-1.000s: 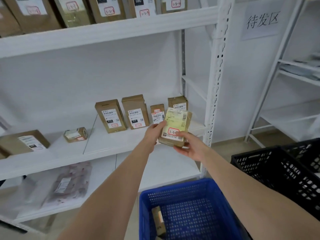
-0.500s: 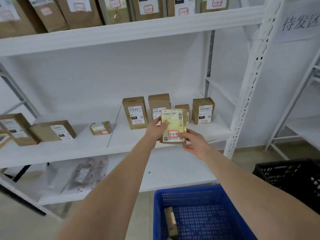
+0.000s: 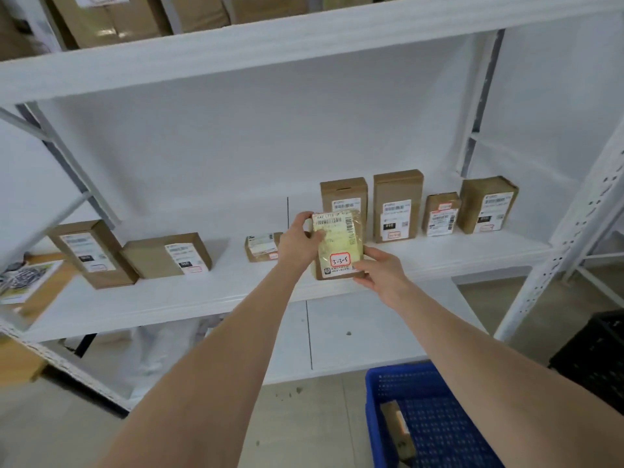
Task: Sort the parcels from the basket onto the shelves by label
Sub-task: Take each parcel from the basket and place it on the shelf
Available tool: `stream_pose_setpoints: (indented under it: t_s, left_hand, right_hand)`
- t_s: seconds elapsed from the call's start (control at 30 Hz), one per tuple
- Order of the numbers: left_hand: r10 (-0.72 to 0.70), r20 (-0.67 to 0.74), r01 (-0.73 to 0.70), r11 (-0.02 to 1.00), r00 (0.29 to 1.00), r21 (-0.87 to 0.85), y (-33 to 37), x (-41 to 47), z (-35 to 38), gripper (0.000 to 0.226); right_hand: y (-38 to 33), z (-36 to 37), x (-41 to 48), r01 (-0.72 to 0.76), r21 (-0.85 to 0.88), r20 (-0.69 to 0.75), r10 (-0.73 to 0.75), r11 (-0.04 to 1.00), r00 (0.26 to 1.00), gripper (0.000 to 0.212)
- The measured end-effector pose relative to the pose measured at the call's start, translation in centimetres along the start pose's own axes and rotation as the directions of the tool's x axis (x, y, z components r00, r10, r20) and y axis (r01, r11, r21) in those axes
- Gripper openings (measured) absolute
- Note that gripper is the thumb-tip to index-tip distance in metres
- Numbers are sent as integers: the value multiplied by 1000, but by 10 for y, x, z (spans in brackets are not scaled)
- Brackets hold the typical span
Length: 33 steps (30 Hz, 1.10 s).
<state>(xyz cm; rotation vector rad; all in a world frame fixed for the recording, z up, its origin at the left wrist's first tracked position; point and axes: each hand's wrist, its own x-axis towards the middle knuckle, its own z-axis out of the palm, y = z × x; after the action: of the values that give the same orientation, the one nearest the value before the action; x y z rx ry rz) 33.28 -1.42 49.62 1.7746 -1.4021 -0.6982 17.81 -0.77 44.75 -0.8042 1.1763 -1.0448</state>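
Gripping parcel (image 3: 339,244) w/ both hands, upright, label side facing cam. Left hand (image 3: 299,243) curled round its upper-left edge, thumb pressed on the front. Right hand (image 3: 381,271) pinching its lower-right corner, thumb on the front by the red-framed tag (image 3: 340,260) marked "3-3-5". Wrapped in yellowish film over brown card, w/ barcode at top.

Everything else placed rel. to that parcel:
- Directly under & behind: white middle shelf (image 3: 202,298). Can't tell if the parcel's bottom edge touches it.
- Just behind, partly hidden: tall brown box (image 3: 343,197), standing upright.
- Behind & to the right, in a row on the same shelf: second tall box (image 3: 397,206), smaller box (image 3: 440,213), wider box (image 3: 488,204), all upright w/ labels facing out, near each other but apart.
- Just left, behind the left hand: small flat box (image 3: 261,246).
- Further left: low box (image 3: 167,255) lying flat, then a leaning box (image 3: 91,253) touching it.
- Far left: printed booklet (image 3: 23,278), blurred.
- Well above: upper shelf (image 3: 270,49) carrying more brown boxes (image 3: 111,18), cut off by the frame.
- Below: lower shelf (image 3: 371,332).
- Below & to the right, on the floor: blue basket (image 3: 398,369) w/ one brown parcel (image 3: 396,423) inside by its left wall.
- Far right & lower: black crate (image 3: 594,349), only partly in view.
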Motion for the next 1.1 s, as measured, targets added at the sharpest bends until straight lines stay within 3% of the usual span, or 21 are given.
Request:
stream_pose_setpoints:
  t_s: [0.07, 0.2, 0.37, 0.8, 0.93, 1.1]
  left_hand:
    - [24, -5, -24, 999, 1000, 44, -12, 5, -11, 40]
    - [37, -25, -35, 996, 999, 82, -35, 12, -25, 39]
    - [7, -38, -3, 994, 999, 111, -49, 7, -23, 37]
    - [-3, -161, 15, 997, 987, 74, -73, -1, -41, 31]
    - [-2, -144, -2, 1000, 990, -24, -70, 22, -56, 26]
    - [113, -110, -122, 989, 988, -78, -39, 71, -88, 24]
  right_hand:
    - [10, 17, 4, -14, -21, -37, 13, 1000, 999, 44]
    - [23, 39, 6, -51, -60, -157, 41, 997, 987, 23]
    - [34, 45, 6, -88, -152, -197, 57, 984, 979, 10]
    - [59, 69, 6, -70, -244, -229, 13, 967, 973, 12]
    - [51, 81, 13, 16, -170, -278, -63, 985, 959, 17]
    - [10, 106, 35, 170, -57, -355, -179, 984, 918, 13]
